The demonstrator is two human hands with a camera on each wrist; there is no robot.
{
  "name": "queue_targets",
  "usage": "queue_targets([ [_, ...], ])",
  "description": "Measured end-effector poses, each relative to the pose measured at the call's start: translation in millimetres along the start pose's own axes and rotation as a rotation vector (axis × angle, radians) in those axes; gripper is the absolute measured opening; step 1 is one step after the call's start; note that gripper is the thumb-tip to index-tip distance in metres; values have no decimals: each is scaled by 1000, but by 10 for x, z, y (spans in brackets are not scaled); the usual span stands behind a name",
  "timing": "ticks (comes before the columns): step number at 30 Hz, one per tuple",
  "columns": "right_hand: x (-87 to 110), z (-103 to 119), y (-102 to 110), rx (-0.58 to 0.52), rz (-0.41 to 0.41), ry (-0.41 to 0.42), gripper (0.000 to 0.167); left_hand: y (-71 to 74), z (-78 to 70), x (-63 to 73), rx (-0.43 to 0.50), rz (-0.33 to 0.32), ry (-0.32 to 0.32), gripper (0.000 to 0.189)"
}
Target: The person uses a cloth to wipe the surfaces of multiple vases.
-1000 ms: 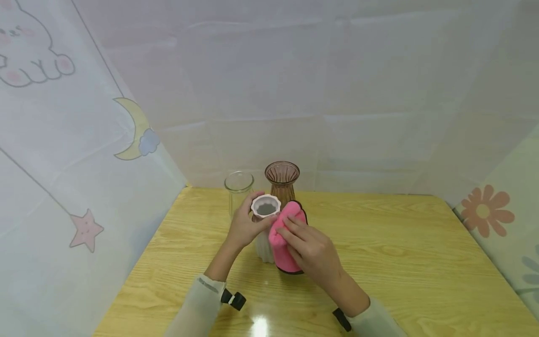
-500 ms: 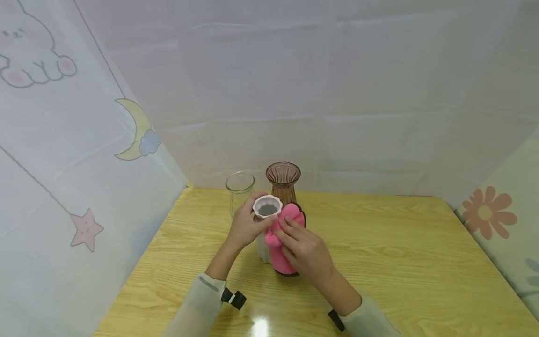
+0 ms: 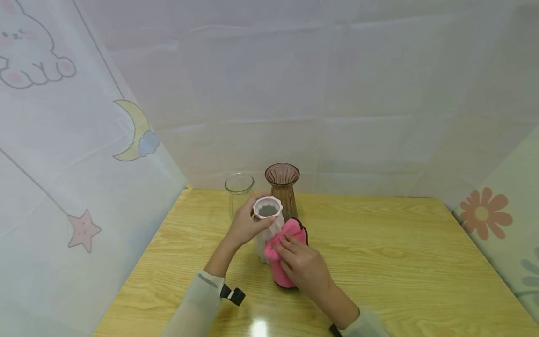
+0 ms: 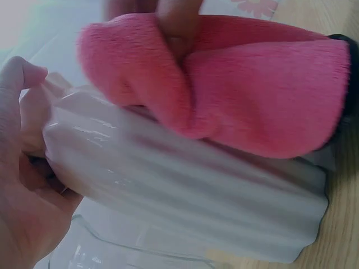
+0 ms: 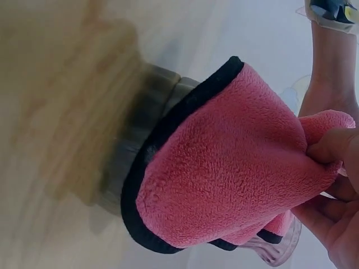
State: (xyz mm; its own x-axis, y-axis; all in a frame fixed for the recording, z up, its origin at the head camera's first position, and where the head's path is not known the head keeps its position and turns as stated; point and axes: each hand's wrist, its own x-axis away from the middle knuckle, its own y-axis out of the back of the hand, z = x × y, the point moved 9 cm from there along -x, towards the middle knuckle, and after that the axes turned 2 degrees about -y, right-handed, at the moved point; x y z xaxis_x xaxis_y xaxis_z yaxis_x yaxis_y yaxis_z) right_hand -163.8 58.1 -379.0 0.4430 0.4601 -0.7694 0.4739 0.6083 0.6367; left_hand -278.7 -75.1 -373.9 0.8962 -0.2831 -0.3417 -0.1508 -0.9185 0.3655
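A white fluted vase [image 3: 262, 241] stands on the table, its scalloped mouth facing up. My left hand [image 3: 246, 223] grips it round the neck, thumb on the near side. In my right hand [image 3: 306, 266] is a bunched pink cloth [image 3: 283, 271] with dark edging, pinched between thumb and fingers. The cloth [image 4: 252, 95] lies against the vase's ribbed side [image 4: 185, 185] in the left wrist view. In the right wrist view the cloth [image 5: 230, 162] hangs from the fingers and hides most of the vase.
Behind the vase stand a clear glass vase [image 3: 239, 183] at left and a brownish-purple ribbed glass vase [image 3: 283, 187] at right. The wooden table [image 3: 379, 252] meets a pale sheet backdrop [image 3: 261, 93] at the back and sides.
My right hand and the cloth have moved down the vase's right side, from near the rim to mid-body, baring more of its upper wall. My left hand has kept its grip.
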Motion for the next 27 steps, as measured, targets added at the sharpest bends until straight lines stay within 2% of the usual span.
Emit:
queue_targets([
  [8,107,32,-119,-4,53,-29,31,-22,10,-32,76,104,-5,69],
  [14,138,38,-187,-4,125,-52,30,-54,16,-61,147,201,-20,81],
  [17,134,39,-190,-5,146,-49,30,-56,25,-58,174,220,-17,88],
  [21,112,36,-96,-19,115,-37,31,-52,8,-26,186,176,-38,90],
  [25,42,25,101,-38,37,-21,32,-29,-25,25,118,40,-62,88],
  [27,-22,20,207,-49,-4,-4,30,-13,-28,48,81,-34,-35,84],
])
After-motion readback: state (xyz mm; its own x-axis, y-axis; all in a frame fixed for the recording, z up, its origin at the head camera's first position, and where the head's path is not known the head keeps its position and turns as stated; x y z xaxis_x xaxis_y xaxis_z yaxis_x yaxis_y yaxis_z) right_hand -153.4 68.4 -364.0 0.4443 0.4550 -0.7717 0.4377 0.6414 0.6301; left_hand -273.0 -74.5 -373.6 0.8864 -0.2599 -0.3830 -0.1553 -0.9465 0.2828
